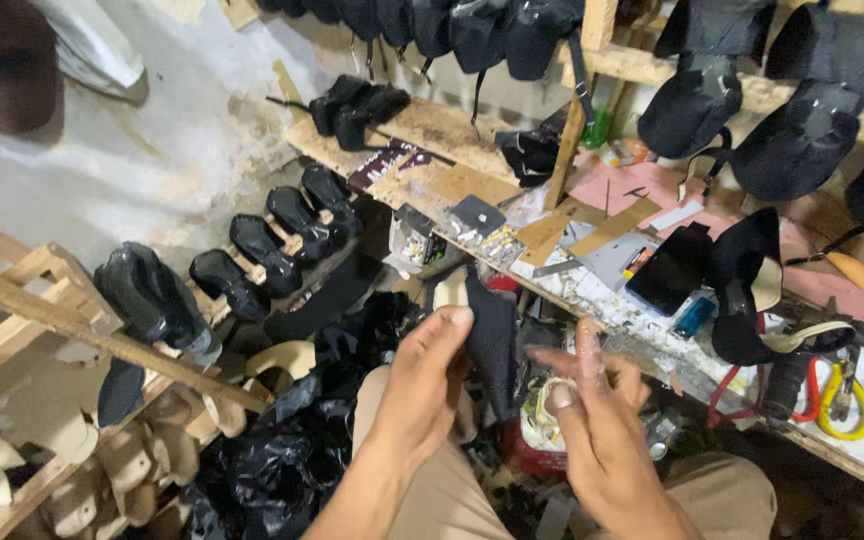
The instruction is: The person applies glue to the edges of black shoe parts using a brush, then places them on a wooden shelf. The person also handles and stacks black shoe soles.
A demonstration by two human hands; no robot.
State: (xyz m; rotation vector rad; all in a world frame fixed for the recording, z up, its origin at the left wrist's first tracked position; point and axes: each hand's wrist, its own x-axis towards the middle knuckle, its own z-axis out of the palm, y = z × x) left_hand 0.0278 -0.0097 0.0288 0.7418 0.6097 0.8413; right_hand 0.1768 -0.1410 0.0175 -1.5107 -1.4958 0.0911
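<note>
My left hand (430, 378) pinches a black shoe upper piece (492, 340) between thumb and fingers, holding it upright over my lap. A pale insole edge (449, 290) shows at its top left. My right hand (592, 410) hovers just to the right of the piece with fingers spread, holding nothing. Beneath both hands sit my beige trousers (722, 490) and a small glue tin (537, 420).
A cluttered wooden workbench (592, 290) runs across the right with a black phone (667, 270), pliers with red and yellow handles (832, 395) and scraps. Black shoe uppers on lasts (272, 245) line a rack at left. Black plastic bags (282, 450) lie on the floor.
</note>
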